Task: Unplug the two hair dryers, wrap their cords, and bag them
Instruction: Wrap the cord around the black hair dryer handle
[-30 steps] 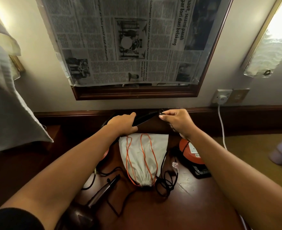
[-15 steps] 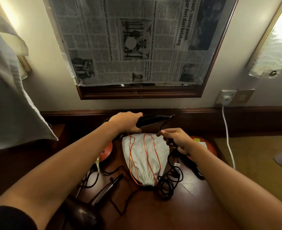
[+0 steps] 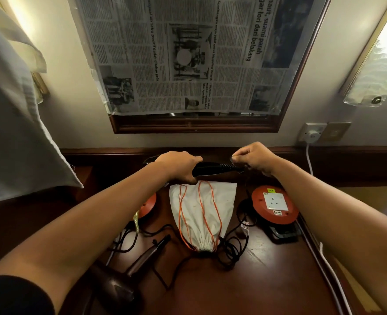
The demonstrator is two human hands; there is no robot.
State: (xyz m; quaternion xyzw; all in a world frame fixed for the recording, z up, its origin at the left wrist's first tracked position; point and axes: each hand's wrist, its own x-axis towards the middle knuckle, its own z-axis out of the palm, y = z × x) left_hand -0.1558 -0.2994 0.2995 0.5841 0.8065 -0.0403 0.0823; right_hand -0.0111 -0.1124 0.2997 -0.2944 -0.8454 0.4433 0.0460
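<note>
Head view, bag (image 3: pixel 202 212), reel (image 3: pixel 275 205), newspaper (image 3: pixel 188 53)

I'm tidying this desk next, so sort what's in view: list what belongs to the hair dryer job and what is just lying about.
Belongs to the job:
black hair dryer, gripped by the left hand
its black cord, pinched by the right hand
brown hair dryer
white drawstring bag
orange extension reel

Just lying about:
newspaper over the mirror
wall socket with a white plug
hanging white cloth

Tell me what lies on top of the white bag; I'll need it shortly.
Orange drawstring loops lie on the white bag. The left hand covers its far edge.
</note>
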